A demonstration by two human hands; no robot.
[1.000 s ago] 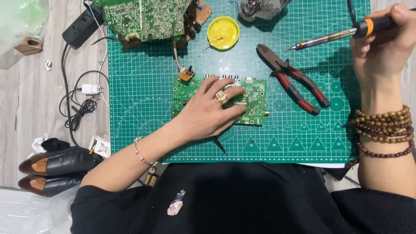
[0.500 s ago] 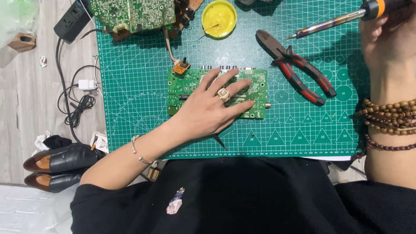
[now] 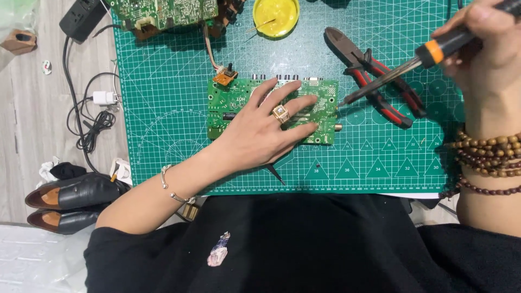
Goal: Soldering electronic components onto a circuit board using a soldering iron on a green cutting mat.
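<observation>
Head view, looking straight down on a green cutting mat (image 3: 163,108). The left hand (image 3: 266,130) lies flat and spread on a small green circuit board (image 3: 325,108) near the middle of the mat, palm and fingers pressing it down; it grips nothing, only pins the board. The right hand (image 3: 488,43) is closed around the orange-and-black handle of a soldering iron (image 3: 412,59), whose thin tip slants down to the board's right edge, touching it or just short of it; I cannot tell which.

Risks as I judge them:
- Left fingertips sit close to the iron's tip. A slip of either hand could bring hot metal onto a finger or the ring.
- The board is held only by flat pressure. A push from the tip could slide it leftward or rotate it, pulling the thin wire that runs to the small orange part (image 3: 225,76) at its upper left corner.
- Red-handled cutters (image 3: 380,81) lie directly beneath the iron's shaft; the shaft could catch on them.
- A yellow tin (image 3: 275,13) and a larger circuit board (image 3: 163,11) sit near the top edge, well apart from the work.
</observation>
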